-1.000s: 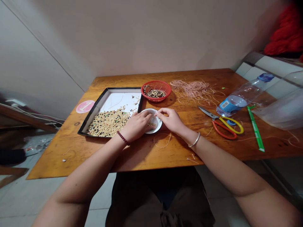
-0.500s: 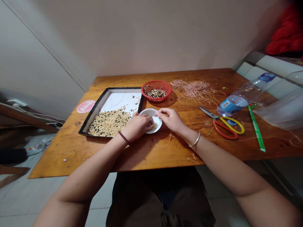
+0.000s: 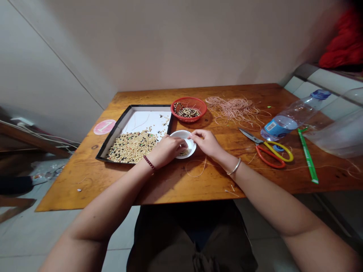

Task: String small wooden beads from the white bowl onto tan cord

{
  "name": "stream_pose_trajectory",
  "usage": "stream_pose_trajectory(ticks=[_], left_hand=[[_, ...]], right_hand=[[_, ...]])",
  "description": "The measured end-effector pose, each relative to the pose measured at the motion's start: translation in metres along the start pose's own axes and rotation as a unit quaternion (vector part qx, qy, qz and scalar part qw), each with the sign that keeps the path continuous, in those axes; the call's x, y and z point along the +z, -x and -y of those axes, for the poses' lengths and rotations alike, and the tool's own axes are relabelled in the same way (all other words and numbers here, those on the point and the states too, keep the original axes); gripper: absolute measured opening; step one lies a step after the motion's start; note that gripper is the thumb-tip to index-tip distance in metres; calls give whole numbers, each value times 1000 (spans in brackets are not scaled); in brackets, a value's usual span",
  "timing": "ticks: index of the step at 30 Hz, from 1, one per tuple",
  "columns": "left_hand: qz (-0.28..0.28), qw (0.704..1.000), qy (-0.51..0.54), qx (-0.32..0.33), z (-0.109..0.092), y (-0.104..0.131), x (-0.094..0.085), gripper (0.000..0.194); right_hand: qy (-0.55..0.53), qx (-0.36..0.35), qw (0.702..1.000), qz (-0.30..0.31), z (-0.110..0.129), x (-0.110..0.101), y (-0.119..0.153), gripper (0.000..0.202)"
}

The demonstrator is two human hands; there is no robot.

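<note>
Close in front of me on the table, a small white bowl [image 3: 181, 133] holds a little pile of pale and dark beads [image 3: 184, 152]. My left hand [image 3: 168, 149] reaches over the bowl's left rim, its fingers curled together inside by the beads; whatever they grip is hidden. At the right rim, my right hand [image 3: 205, 141] is closed in a pinch. I cannot tell whether it grips the rim or something thin. A loop of thin pink cord [image 3: 196, 176] lies on the wood below my right hand.
Left of the bowl is a black-edged tray [image 3: 98, 156] of loose beads. Behind stands a red basket [image 3: 189, 120] with strung beads, beside tangled cord [image 3: 232, 107]. Scissors [image 3: 262, 141], a plastic bottle [image 3: 279, 126] and a green strip [image 3: 307, 155] lie rightward. A pink numbered disc [image 3: 104, 127] is at left.
My left fingers have shifted slightly within the bowl, uncovering a bit more of its inside. My right hand keeps its pinch at the rim. The whole view has drifted slightly.
</note>
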State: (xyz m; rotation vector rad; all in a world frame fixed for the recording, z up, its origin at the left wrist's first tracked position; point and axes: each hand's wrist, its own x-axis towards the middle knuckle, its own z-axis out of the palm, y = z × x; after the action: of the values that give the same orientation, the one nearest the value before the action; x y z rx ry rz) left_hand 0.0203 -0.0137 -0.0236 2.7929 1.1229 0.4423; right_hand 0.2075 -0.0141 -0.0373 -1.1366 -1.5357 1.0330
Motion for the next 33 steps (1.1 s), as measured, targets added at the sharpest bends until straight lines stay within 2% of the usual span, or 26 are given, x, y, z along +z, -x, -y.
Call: stream_pose_trajectory(ticks=[4, 11, 17, 22, 25, 33], left_hand=[[-20, 1000, 19, -7, -2, 0, -1, 15], [-100, 989, 79, -75, -6, 0, -3, 12], [-164, 946, 236, -146, -5, -5, -5, 19], [-171, 918, 323, -150, -6, -6, -9, 25], [-180, 904, 354, -155, -6, -5, -8, 27], [-201, 893, 356, -187, -3, -2, -8, 30]], right_hand=[[-5, 11, 1000, -4, -4, 1, 0, 28], [-45, 14, 999, 5, 5, -4, 0, 29], [-76, 14, 996, 41, 23, -12, 2, 30], [-79, 17, 995, 64, 24, -12, 2, 30], [-73, 7, 996, 56, 20, -11, 1, 29], [-84, 5, 993, 77, 18, -8, 0, 30]])
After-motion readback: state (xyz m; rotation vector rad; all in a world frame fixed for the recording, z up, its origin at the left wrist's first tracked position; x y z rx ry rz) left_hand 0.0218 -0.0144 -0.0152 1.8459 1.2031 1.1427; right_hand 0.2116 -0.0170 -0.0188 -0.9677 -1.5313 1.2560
